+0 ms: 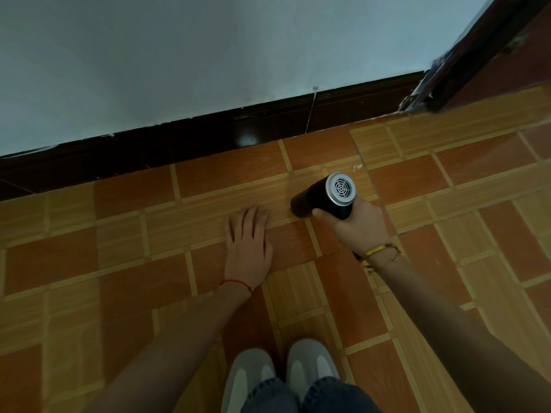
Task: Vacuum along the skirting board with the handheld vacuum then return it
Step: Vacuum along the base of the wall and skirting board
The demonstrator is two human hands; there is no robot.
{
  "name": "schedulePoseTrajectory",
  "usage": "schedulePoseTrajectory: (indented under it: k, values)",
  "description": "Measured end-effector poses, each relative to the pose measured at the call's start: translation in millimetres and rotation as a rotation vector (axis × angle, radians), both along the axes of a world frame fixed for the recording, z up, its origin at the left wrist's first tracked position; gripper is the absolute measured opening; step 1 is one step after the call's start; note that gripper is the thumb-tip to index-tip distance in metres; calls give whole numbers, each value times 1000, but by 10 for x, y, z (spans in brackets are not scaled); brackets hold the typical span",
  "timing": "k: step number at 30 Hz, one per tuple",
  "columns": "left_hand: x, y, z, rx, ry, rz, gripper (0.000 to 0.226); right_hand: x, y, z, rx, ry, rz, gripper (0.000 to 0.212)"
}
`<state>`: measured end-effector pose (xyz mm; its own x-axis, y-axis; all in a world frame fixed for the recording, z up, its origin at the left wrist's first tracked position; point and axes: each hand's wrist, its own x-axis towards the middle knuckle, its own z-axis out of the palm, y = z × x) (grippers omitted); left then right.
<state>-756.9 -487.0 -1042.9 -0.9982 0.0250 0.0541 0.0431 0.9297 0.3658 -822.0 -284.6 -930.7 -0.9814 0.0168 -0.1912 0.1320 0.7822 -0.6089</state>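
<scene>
My right hand (pixel 362 226) grips the handle of a black handheld vacuum (pixel 323 196). Its silver grilled rear end faces up towards me and its dark nozzle end points down-left at the floor tiles. The nozzle sits a little short of the dark brown skirting board (pixel 208 135), which runs along the foot of the white wall from lower left to upper right. My left hand (pixel 249 242) lies flat on the tiled floor, palm down and fingers together, just left of the vacuum's nozzle.
Orange and tan patterned floor tiles (pixel 119 257) cover the ground. A dark wooden door frame (pixel 465 64) stands at the upper right corner. A thin wire (pixel 310 114) crosses the skirting board. A small white scrap (pixel 356 167) lies behind the vacuum. My grey shoes (pixel 280 374) are at the bottom.
</scene>
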Motion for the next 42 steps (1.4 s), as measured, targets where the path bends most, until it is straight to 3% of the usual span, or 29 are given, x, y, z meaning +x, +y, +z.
schedulePoseTrajectory:
  k: [12, 22, 27, 34, 42]
  values:
    - [-9, 2, 6, 18, -7, -1, 51, -117, -79, -95, 0, 11, -19, 65]
    - [-15, -10, -14, 1, -8, -3, 51, -286, -225, 191, 284, 180, 87, 58]
    - [-16, -16, -7, 8, -10, -5, 53, -344, -280, 157, 397, 140, 254, 57]
    - [-19, -12, 9, 10, -50, -11, 55, -568, -267, 92, 136, 41, 93, 55]
    - [-24, -7, 27, 15, -78, -10, 54, -871, -133, 107, 117, 17, -2, 60]
